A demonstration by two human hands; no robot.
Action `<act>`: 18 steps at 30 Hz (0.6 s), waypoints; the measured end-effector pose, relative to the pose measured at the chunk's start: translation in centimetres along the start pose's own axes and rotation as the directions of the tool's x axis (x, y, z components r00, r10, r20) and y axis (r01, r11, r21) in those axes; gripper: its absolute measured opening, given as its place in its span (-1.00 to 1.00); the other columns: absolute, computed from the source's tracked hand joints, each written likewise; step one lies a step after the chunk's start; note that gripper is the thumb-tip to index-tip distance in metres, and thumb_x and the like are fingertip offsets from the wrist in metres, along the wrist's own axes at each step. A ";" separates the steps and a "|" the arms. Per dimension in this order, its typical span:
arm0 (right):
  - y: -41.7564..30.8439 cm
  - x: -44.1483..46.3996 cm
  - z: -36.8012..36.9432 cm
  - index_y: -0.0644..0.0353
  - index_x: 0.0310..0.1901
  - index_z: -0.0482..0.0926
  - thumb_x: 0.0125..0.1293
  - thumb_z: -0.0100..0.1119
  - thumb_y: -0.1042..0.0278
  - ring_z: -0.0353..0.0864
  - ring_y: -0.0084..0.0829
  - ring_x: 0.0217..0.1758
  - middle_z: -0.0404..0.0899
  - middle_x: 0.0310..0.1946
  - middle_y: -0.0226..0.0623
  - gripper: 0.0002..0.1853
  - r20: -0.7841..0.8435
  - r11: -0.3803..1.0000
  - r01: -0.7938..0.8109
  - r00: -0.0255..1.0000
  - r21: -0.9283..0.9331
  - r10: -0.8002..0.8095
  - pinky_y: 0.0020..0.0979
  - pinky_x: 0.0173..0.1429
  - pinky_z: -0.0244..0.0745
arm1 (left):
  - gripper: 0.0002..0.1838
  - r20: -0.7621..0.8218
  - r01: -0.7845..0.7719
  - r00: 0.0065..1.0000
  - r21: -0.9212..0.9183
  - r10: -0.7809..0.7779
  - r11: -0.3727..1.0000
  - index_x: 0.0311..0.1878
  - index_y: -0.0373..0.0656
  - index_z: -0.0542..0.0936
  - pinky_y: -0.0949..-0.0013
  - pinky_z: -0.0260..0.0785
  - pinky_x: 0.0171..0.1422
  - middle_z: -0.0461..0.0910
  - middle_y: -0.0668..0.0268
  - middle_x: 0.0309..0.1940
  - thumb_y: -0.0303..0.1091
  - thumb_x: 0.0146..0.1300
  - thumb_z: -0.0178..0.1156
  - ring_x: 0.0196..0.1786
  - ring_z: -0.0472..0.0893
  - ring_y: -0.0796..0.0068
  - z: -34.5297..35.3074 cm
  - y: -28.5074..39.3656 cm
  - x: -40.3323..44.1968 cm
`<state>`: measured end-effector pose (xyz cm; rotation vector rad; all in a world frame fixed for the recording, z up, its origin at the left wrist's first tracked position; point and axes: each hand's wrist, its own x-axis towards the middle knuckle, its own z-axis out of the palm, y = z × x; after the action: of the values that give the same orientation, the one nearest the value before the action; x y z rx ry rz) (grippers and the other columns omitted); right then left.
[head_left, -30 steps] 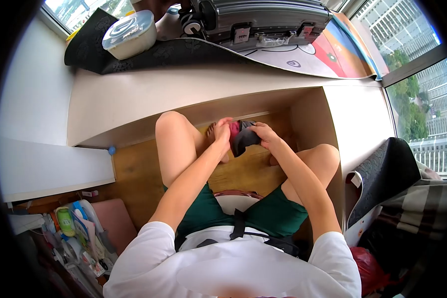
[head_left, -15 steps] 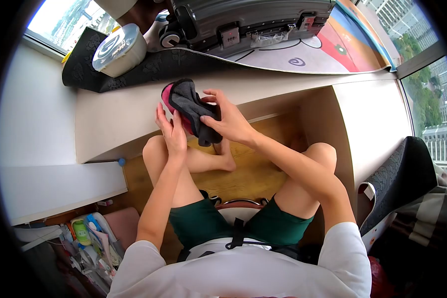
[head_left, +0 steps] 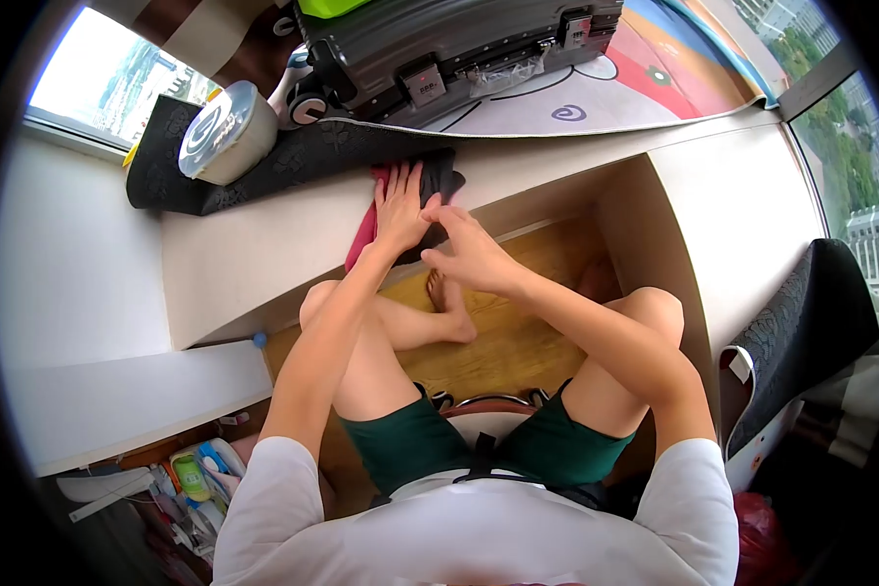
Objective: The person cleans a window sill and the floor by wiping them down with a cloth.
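At upper centre, a cloth (head_left: 442,179) lies partly spread on the ledge (head_left: 254,244).
Left hand (head_left: 400,212) atop, fingers splayed; right hand (head_left: 477,256) near, thumb and fingers apart.

The left hand (head_left: 400,210) presses a pink and dark-gray cloth (head_left: 361,239) against the pale ledge (head_left: 254,244), fingers spread.

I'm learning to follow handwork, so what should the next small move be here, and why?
Probably the right hand should smooth the dark side of the pink-and-dark cloth. That side looks rumpled. The left hand lies spread on the cloth over the ledge, which may steady it, and the right, its fingers half curled close by, seems to hold nothing.
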<state>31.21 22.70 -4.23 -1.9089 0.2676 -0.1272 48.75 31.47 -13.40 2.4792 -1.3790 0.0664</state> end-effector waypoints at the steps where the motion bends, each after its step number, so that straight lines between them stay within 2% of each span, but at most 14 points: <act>1: -0.3 -1.0 -0.9 0.37 0.25 0.32 0.21 0.24 0.32 0.29 0.08 0.35 0.28 0.29 0.15 -0.40 -0.012 1.000 0.020 1.000 0.011 -0.020 -0.12 0.36 0.33 | -0.20 -0.007 -0.048 0.999 0.005 0.048 0.999 0.46 -0.22 0.18 -0.11 -0.22 0.57 0.18 -0.07 0.45 0.07 0.28 0.06 0.51 0.12 -0.03 0.3 0.9 0.7; 3: -1.2 -2.8 -2.7 0.37 0.22 0.34 0.24 0.22 0.38 0.36 0.03 0.30 0.34 0.23 0.11 -0.46 -0.042 0.998 0.063 0.997 0.030 -0.061 -0.14 0.29 0.39 | -0.21 0.046 -0.108 0.993 -0.045 0.110 0.993 0.46 -0.23 0.18 -0.10 -0.21 0.57 0.19 -0.06 0.45 0.06 0.28 0.07 0.51 0.12 -0.02 0.5 2.8 2.2; 7: -2.8 -5.0 -4.7 0.40 0.16 0.34 0.23 0.20 0.48 0.47 0.02 0.16 0.39 0.16 0.12 -0.52 -0.042 0.988 0.038 0.999 0.148 -0.032 -0.16 0.17 0.44 | -0.20 0.113 -0.214 0.966 -0.157 0.233 0.964 0.45 -0.22 0.20 -0.08 -0.17 0.57 0.21 -0.05 0.43 0.02 0.24 0.12 0.51 0.13 0.00 1.4 7.2 5.2; 10: -1.9 -5.8 -4.9 0.40 0.15 0.35 0.23 0.20 0.49 0.45 0.05 0.16 0.40 0.13 0.11 -0.53 -0.175 0.970 0.244 0.955 0.009 -0.239 -0.15 0.19 0.43 | -0.21 0.205 -0.269 0.927 -0.220 0.314 0.938 0.47 -0.18 0.17 -0.08 -0.15 0.56 0.21 -0.04 0.44 0.03 0.27 0.12 0.50 0.13 0.00 1.6 11.0 7.4; 12: -2.8 -6.3 -6.1 0.38 0.14 0.36 0.21 0.19 0.53 0.44 0.08 0.16 0.41 0.10 0.09 -0.55 -0.229 0.965 0.263 0.940 0.015 -0.252 -0.14 0.20 0.43 | -0.22 0.223 -0.330 0.893 -0.264 0.390 0.906 0.49 -0.11 0.14 -0.08 -0.16 0.56 0.20 -0.01 0.44 0.03 0.30 0.10 0.51 0.12 -0.01 2.2 13.7 9.0; 14: -3.1 -6.9 -7.4 0.36 0.14 0.37 0.20 0.18 0.55 0.44 0.09 0.16 0.41 0.09 0.08 -0.55 -0.275 0.965 0.262 0.928 0.009 -0.249 -0.14 0.20 0.43 | -0.25 0.183 -0.418 0.860 -0.284 0.477 0.863 0.49 -0.07 0.14 -0.07 -0.04 0.52 0.19 0.00 0.46 -0.04 0.31 0.13 0.49 0.17 -0.03 3.3 16.7 10.5; 15: -3.0 -7.2 -7.8 0.29 0.18 0.38 0.21 0.18 0.58 0.48 -0.07 0.10 0.42 0.12 -0.06 -0.54 -0.314 0.967 0.253 0.918 -0.009 -0.243 -0.22 0.16 0.44 | -0.26 0.157 -0.459 0.841 -0.302 0.518 0.836 0.48 -0.06 0.14 -0.07 0.01 0.50 0.19 0.00 0.46 -0.07 0.31 0.15 0.48 0.18 -0.03 3.9 18.2 11.3; 18: -3.1 -8.0 -9.5 0.29 0.17 0.38 0.21 0.17 0.59 0.50 -0.11 0.04 0.43 0.09 -0.07 -0.54 -0.387 0.970 0.242 0.895 0.005 -0.221 -0.24 0.09 0.46 | -0.29 0.072 -0.570 0.782 -0.318 0.619 0.758 0.45 -0.06 0.16 0.02 0.17 0.45 0.18 0.01 0.47 -0.26 0.28 0.20 0.46 0.23 -0.04 6.1 22.8 13.9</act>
<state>21.79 17.02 2.33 -1.8467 0.2942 -0.6700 36.47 7.11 -11.16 1.7590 -2.0524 -0.2009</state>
